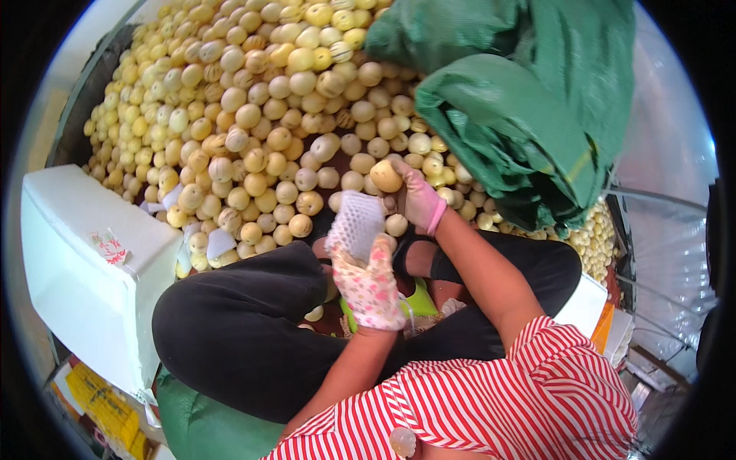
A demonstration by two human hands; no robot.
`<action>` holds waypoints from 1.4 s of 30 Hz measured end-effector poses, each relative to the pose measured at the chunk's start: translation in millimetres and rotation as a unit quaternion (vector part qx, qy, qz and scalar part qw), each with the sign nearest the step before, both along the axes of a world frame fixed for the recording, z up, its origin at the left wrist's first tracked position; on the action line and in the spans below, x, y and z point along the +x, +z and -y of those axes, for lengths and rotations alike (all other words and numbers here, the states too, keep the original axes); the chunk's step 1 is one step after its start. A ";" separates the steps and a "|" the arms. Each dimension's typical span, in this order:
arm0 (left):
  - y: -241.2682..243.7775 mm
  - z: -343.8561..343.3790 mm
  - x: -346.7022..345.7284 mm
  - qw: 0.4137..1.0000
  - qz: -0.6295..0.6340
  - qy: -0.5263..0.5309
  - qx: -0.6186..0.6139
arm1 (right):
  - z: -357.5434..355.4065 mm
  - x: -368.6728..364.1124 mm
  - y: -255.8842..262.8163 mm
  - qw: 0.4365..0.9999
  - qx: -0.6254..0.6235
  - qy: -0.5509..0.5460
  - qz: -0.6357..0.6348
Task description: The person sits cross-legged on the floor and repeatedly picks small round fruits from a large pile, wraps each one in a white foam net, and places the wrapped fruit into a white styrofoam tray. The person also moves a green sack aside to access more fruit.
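My left hand (368, 282), in a floral-print glove, holds a white foam net sleeve (360, 221) upright in front of me; the part of the sleeve inside the palm is hidden. Just right of it, my right hand (418, 198), in a pink-cuffed glove with soiled fingers, grips a round yellowish-tan fruit (386, 176) between thumb and fingers. Both hands are above my lap, at the near edge of a large heap of similar round fruits (279, 138), some of them striped.
A white foam box (103, 230) stands at the left. Green woven sacks (506, 115) lie over the heap at the upper right. Loose foam net sleeves (220, 243) lie by my left knee. Something bright green (422, 299) is between my legs, and a white box (582, 307) is at the right.
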State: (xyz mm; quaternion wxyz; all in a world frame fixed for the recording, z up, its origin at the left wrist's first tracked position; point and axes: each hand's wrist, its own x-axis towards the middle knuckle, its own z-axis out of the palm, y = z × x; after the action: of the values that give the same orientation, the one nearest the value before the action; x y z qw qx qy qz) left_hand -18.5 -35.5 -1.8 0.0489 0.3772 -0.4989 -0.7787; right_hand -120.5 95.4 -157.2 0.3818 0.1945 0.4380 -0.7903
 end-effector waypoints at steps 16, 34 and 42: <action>-10.8 -33.8 19.8 0.930 -0.209 -0.300 -0.037 | -45.5 108.9 144.6 0.788 0.365 -0.037 -0.494; 17.6 -16.5 27.9 0.863 -0.182 -0.469 -0.055 | -64.5 160.1 155.0 0.937 0.114 -0.268 -0.193; -43.2 -49.6 40.5 0.842 -0.196 -0.359 -0.352 | -36.0 179.1 163.1 0.925 0.155 -0.242 -0.250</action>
State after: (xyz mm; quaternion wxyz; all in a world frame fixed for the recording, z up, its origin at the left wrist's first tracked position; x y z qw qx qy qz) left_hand 22.0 14.1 -44.9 -0.0083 -0.0309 -0.8198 -0.5718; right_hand 58.7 131.3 5.9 0.0223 0.1478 0.5755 -0.8040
